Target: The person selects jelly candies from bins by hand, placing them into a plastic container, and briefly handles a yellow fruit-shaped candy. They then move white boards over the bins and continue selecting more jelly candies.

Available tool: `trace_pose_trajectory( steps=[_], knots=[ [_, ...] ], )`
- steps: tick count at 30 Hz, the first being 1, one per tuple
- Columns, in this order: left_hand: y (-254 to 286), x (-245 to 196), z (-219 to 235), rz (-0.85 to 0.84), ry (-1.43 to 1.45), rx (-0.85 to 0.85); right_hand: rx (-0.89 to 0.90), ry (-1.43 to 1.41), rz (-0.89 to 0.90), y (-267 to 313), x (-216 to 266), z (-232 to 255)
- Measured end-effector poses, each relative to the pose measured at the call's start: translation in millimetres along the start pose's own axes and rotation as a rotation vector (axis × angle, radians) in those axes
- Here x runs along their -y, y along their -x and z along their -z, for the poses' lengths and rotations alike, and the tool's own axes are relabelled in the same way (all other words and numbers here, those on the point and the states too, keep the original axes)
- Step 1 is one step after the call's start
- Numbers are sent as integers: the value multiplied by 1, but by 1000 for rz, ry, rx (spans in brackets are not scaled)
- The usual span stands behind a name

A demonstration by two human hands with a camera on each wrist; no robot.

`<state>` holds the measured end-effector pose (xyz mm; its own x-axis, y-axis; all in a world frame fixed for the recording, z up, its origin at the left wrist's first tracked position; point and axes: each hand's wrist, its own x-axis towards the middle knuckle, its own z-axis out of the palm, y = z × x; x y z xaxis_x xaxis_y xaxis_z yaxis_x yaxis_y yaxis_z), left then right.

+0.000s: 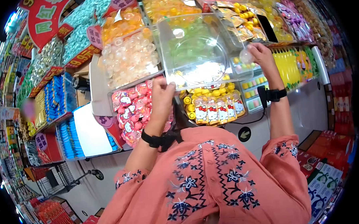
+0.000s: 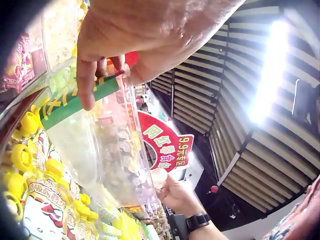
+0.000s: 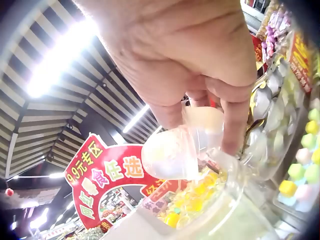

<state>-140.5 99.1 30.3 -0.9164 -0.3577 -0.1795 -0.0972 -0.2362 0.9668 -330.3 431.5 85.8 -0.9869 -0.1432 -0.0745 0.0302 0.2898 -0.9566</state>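
Observation:
In the head view a clear plastic lid (image 1: 178, 32) slants over a bin of green jelly cups (image 1: 192, 47), which show through it. My left hand (image 1: 161, 97) grips the lid's front left corner. Its fingers bend over the edge beside a green label strip (image 2: 70, 106) in the left wrist view. At the lid's right side, my right hand (image 1: 264, 60) holds small translucent jelly cups (image 3: 170, 152); the right wrist view shows two, one pale pink and one pale orange. The lid's rounded edge lies right under those fingers.
Pink candy packs (image 1: 131, 114) lie left of the lid, and yellow-capped cartoon pouches (image 1: 213, 110) in front. Pale jelly cups (image 1: 129, 58) fill a bin behind left. A black phone (image 1: 267, 28) lies among packs at right. A shopping cart (image 1: 52, 177) stands lower left.

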Motion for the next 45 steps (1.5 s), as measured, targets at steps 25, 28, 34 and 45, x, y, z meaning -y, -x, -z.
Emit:
trace_pose_trajectory(
  steps=[25,28,34,45],
  knots=[
    [-184,-17,185,-337,-1397,-349,347,489,154,33,-3,-157],
    [-197,-13,192,-205,-1500,-306,333,573,197,32,-12,-168],
    [-208,-8,204,-67,-1617,-217,353,682,251,22,-29,-175],
    [-189,-13,187,-23,-1596,-266,436,695,226,19,-29,-190]
  ],
)
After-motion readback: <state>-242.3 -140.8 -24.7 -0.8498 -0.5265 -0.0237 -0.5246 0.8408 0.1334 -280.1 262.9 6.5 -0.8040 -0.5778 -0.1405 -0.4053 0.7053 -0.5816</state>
